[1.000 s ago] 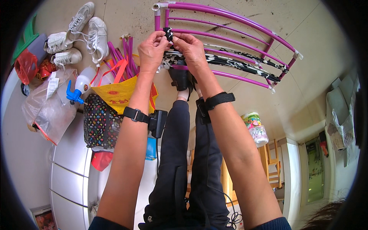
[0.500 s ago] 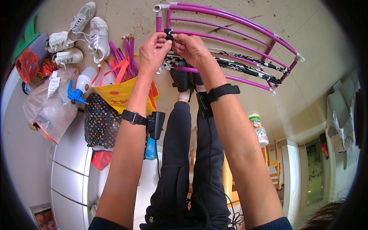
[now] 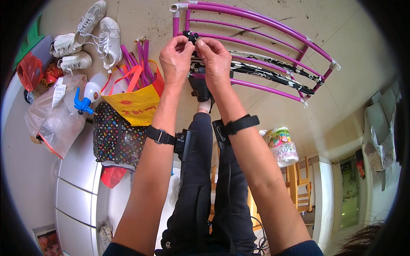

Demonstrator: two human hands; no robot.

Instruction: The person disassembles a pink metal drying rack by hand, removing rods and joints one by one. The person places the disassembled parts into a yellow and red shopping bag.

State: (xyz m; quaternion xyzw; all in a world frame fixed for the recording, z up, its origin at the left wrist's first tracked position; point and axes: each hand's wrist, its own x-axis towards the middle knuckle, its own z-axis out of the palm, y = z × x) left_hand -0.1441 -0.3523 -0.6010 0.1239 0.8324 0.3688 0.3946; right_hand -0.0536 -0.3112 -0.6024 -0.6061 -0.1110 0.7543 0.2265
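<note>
A purple tube rack (image 3: 265,21) lies on the floor ahead of my legs. My left hand (image 3: 176,53) and my right hand (image 3: 215,57) meet at its left end. Both pinch a small black piece (image 3: 190,36) that sits on one of the purple rails. A black-and-white patterned strip (image 3: 273,70) runs along the rack just right of my right hand. Both wrists wear black straps.
White sneakers (image 3: 96,30) and a bundle of purple rods (image 3: 136,55) lie to the left. Closer in are a yellow bag (image 3: 134,104), a dark patterned bag (image 3: 115,138), a spray bottle (image 3: 87,96) and a plastic bag (image 3: 55,119). A white cabinet (image 3: 77,179) stands at lower left, a jar (image 3: 282,147) and wooden chair (image 3: 299,183) at right.
Both hands stay on the black piece at the rail. The fingertips have drawn closer together around it, and the view has shifted slightly.
</note>
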